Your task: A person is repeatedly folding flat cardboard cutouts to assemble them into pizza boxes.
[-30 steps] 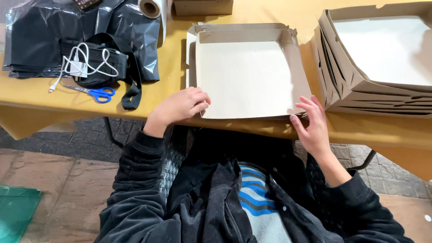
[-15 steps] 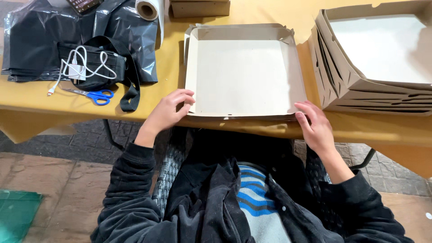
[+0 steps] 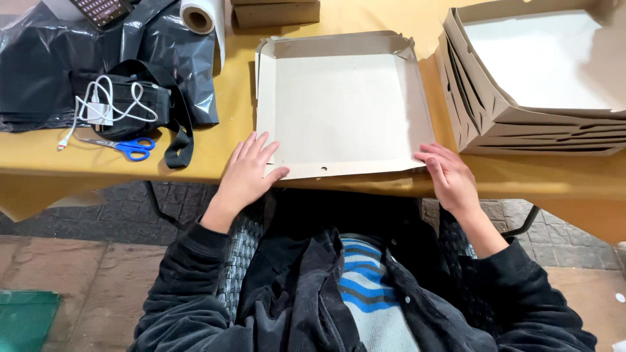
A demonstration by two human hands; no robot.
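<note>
A shallow, partly folded cardboard box lies on the yellow table straight ahead of me, its near flap lying flat at the table's edge. My left hand rests flat with spread fingers on the near left corner of that flap. My right hand presses on the near right corner with its fingers together. Neither hand encloses anything.
A stack of folded cardboard boxes stands at the right. At the left lie black plastic bags, a black pouch with a white cable, blue scissors and a roll of plastic. A small brown box sits at the back.
The box's near flap has gone down flat at the table's edge. Both hands have slid to its near corners and flattened out.
</note>
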